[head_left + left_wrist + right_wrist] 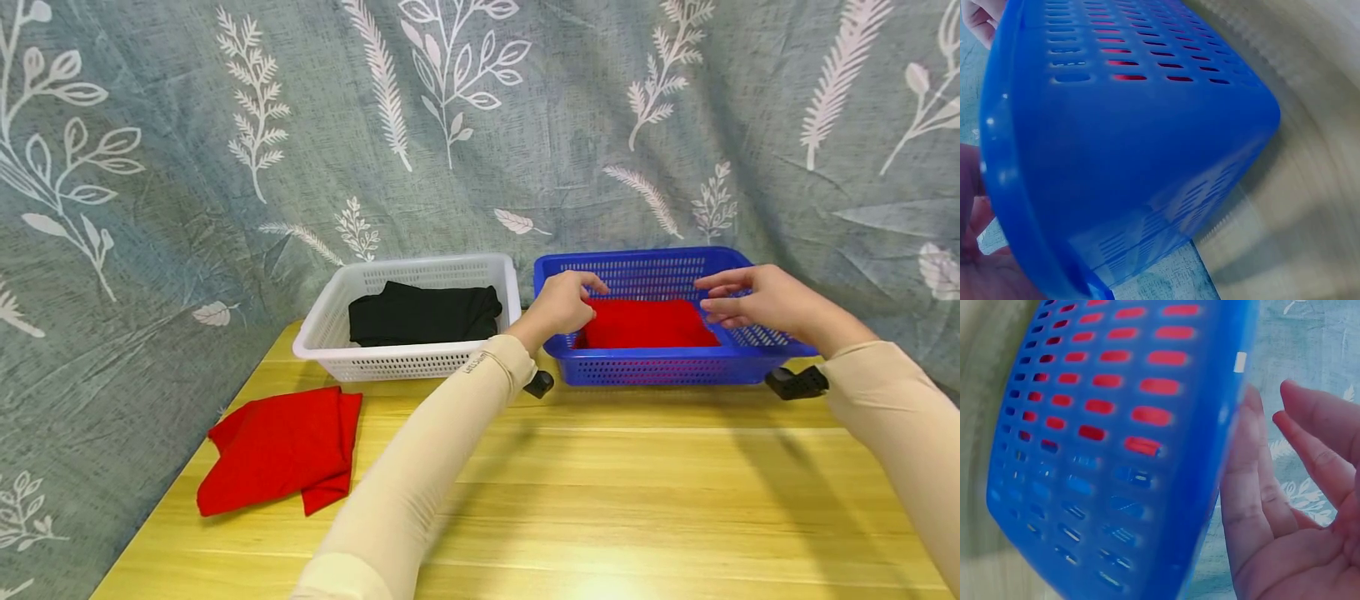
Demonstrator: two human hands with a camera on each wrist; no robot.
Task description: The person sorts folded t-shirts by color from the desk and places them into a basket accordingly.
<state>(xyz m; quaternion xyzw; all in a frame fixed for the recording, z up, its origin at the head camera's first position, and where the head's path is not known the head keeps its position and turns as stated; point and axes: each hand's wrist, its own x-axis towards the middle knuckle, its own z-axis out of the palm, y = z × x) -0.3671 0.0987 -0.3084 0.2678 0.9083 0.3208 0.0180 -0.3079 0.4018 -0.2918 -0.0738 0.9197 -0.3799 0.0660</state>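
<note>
A blue basket [652,362] stands at the back right of the table with a folded red cloth [648,325] lying in it. My left hand [573,304] is over the basket's left end, its fingers loosely curled by the cloth's left edge and their tips hidden. My right hand [731,300] hovers over the right end with relaxed fingers, holding nothing. The left wrist view shows the basket's outer wall [1135,156] and a bit of palm [979,262]. The right wrist view has spread fingers [1291,506] beside the rim [1222,425], with red [1147,415] showing through the holes.
A white basket [405,362] holding a folded black cloth [423,315] stands left of the blue one. A second red cloth [281,450] lies loose at the left of the wooden table [637,483]. Black clamps [798,383] sit under the blue basket. A leaf-print curtain hangs behind.
</note>
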